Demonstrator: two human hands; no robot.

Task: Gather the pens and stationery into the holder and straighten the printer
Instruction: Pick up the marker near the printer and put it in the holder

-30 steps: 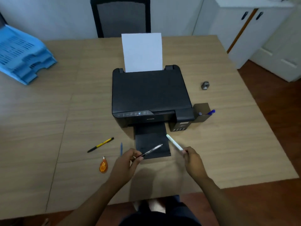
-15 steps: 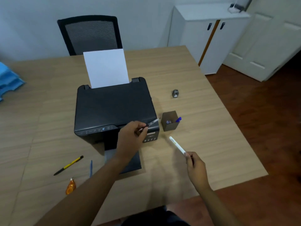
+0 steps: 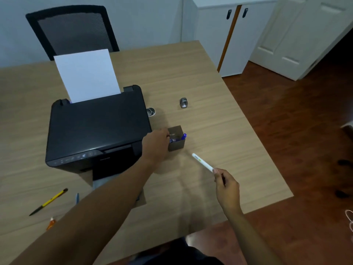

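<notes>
The left hand (image 3: 155, 145) is at the rim of the small square pen holder (image 3: 176, 139) just beside the printer (image 3: 97, 129) on the worktop (image 3: 210, 92); whether its fingers grip anything I cannot tell. The right hand (image 3: 227, 188) pinches a white marker (image 3: 202, 164) by its tail. It looks light, stiff and smooth, best held mid-barrel; its label is unreadable.
</notes>
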